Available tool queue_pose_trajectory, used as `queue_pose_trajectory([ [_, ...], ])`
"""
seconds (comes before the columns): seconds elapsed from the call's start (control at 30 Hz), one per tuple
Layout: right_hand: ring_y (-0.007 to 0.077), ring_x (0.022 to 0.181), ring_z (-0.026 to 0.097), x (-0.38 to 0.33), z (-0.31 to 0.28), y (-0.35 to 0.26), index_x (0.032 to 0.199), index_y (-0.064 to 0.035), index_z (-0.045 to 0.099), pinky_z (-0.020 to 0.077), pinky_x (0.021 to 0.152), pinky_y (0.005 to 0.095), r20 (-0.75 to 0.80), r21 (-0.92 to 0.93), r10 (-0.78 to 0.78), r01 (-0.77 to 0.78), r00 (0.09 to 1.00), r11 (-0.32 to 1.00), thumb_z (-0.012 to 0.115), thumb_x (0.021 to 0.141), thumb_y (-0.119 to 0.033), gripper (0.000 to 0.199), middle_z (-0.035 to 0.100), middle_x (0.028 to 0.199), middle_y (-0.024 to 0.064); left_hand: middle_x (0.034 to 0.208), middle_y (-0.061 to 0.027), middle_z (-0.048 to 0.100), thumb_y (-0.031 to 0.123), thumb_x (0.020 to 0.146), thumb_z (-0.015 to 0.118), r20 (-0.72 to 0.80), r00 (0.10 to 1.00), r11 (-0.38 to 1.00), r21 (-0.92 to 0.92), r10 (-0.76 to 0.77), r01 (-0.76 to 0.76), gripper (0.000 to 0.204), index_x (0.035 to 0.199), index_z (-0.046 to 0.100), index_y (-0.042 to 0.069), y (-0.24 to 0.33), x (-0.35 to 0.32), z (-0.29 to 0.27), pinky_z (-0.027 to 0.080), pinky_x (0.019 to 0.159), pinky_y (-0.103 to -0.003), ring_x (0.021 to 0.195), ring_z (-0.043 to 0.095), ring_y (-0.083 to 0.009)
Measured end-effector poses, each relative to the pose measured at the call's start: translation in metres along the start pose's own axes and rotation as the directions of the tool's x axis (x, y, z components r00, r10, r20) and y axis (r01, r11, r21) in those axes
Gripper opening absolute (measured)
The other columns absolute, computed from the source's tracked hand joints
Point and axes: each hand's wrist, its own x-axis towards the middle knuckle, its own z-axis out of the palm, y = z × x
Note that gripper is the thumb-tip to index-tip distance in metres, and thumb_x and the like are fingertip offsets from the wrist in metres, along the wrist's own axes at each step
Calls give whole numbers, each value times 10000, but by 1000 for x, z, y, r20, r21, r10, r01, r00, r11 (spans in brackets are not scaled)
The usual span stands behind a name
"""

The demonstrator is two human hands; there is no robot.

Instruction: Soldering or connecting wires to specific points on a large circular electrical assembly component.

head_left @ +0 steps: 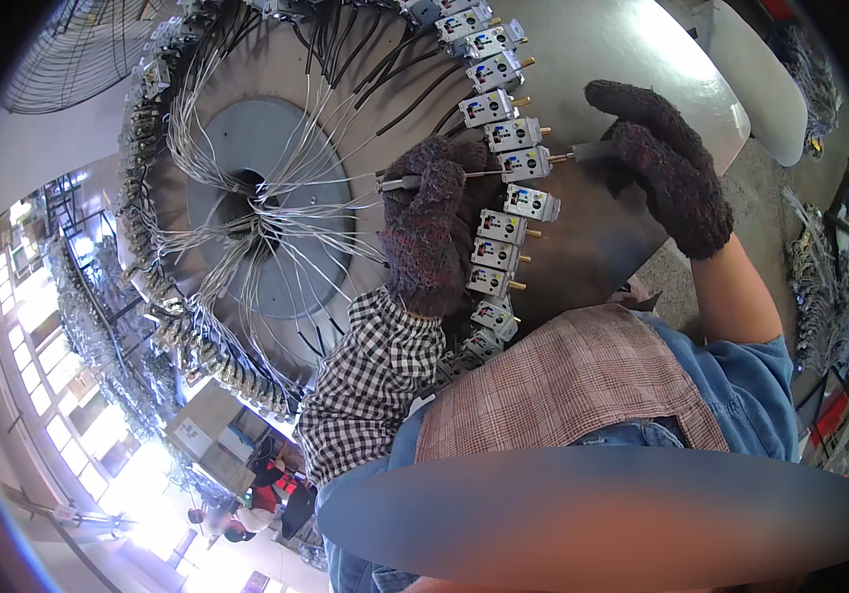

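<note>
Both my hands wear dark knitted gloves. Pinched in my left hand (429,227) is a slim metal tool (401,184), whose thin shaft points right toward a small metal control box (523,163). These boxes look like thermostats with short brass spindles, standing in a curved row along the round table's edge. On the outer side, my right hand (671,163) grips a grey-handled tool (597,150), its metal tip at the spindle of that same box. The glove covers part of its handle. One neighbouring box (531,203) sits turned differently, with no spindle visible.
Many thin metal tubes (276,203) run from the grey central disc (232,267) toward the boxes around the round table. A wire fan guard (74,54) is at upper left. Bundles of metal parts (809,287) hang at right. People (237,524) sit in the background.
</note>
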Motion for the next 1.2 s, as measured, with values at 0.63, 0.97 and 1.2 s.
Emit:
queue_pose_trajectory([
  [0.63, 110, 758, 570, -68, 24, 50, 1363, -17, 477, 488, 692, 251, -178, 345, 152, -83, 972, 935, 533, 980, -234, 443, 615, 960, 61, 997, -193, 669, 243, 960, 593, 19, 997, 996, 32, -81, 81, 315, 1116, 587, -30, 3, -8, -12, 607, 543, -390, 771, 704, -309],
  [0.97, 102, 659, 550, -71, 50, 46, 1360, 6, 454, 465, 586, 243, -247, 395, 215, -104, 945, 913, 525, 971, -225, 458, 613, 810, 68, 964, -156, 673, 168, 968, 555, 128, 992, 985, 169, 18, -40, 243, 1044, 618, -55, 4, -4, -16, 576, 712, -342, 823, 678, -226],
  [1.2, 129, 731, 584, -65, 61, 50, 1354, 0, 469, 502, 630, 271, -345, 453, 134, 40, 929, 891, 529, 976, -232, 447, 625, 908, 95, 952, -168, 670, 137, 944, 581, 109, 994, 993, 115, 9, -21, 184, 1010, 593, -34, 4, -3, -12, 596, 698, -339, 826, 689, -244],
])
